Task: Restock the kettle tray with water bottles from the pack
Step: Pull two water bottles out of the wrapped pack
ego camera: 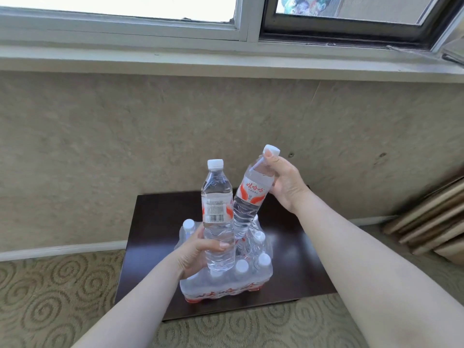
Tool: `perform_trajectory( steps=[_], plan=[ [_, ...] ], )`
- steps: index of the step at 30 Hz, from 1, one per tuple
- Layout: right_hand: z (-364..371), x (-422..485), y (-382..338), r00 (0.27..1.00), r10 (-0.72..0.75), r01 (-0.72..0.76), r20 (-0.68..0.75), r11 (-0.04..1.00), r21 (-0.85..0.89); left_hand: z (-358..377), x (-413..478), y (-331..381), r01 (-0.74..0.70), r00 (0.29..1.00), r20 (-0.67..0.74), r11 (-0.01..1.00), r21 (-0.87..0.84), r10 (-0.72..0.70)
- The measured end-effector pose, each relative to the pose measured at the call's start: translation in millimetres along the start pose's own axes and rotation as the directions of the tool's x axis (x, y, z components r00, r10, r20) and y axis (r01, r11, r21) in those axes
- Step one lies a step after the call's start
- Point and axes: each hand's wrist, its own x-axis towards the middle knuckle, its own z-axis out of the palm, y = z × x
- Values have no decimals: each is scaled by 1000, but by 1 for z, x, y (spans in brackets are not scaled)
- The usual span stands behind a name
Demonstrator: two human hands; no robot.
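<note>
A shrink-wrapped pack of water bottles (226, 285) with white caps and red labels stands on a low dark table (296, 259). My left hand (198, 254) grips the lower body of one clear bottle (217, 207), held upright above the pack. My right hand (283, 182) holds a second bottle (251, 194) by its neck, tilted, with its base still down among the pack's torn wrap. The two bottles touch side by side. No kettle tray is in view.
The dark table sits against a beige wall (100, 146) under a window sill (226, 61). Patterned carpet (55, 297) surrounds it. Folded beige curtain fabric (431, 222) lies on the floor at the right.
</note>
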Motion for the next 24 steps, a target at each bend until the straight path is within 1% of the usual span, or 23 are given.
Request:
perform_trajectory(
  steps=[1, 3, 5, 7, 11, 14, 16, 19, 24],
  plan=[
    [1, 0, 2, 998, 42, -43, 54, 999, 29, -1, 1, -1, -4, 1000, -1, 1000, 5, 4],
    [1, 0, 6, 987, 87, -90, 133, 996, 13, -2, 1, -3, -5, 1000, 1, 1000, 1, 5],
    [3, -1, 12, 984, 81, -84, 156, 996, 14, -4, 0, -3, -3, 1000, 3, 1000, 0, 3],
    [7, -3, 16, 987, 63, -67, 148, 997, 22, -5, -1, -2, 5, 1000, 3, 1000, 12, -5],
    [12, -7, 23, 980, 24, -14, 197, 999, -52, -4, -2, -2, 0, 1000, 17, 999, 32, 0],
    [15, -12, 29, 986, 84, -80, 147, 996, -34, -2, -3, -2, 4, 1000, 13, 999, 32, -5],
    [14, -14, 35, 990, 103, -95, 99, 992, -79, -3, -4, 1, 21, 1000, 12, 999, 41, -22],
    [12, -14, 33, 991, 131, -127, 33, 987, -100, -4, -6, 7, 39, 999, 33, 997, 60, -41],
    [9, -15, 18, 989, 128, -116, 66, 978, -171, -4, -17, 17, 48, 997, 64, 998, 46, -51]
  ],
)
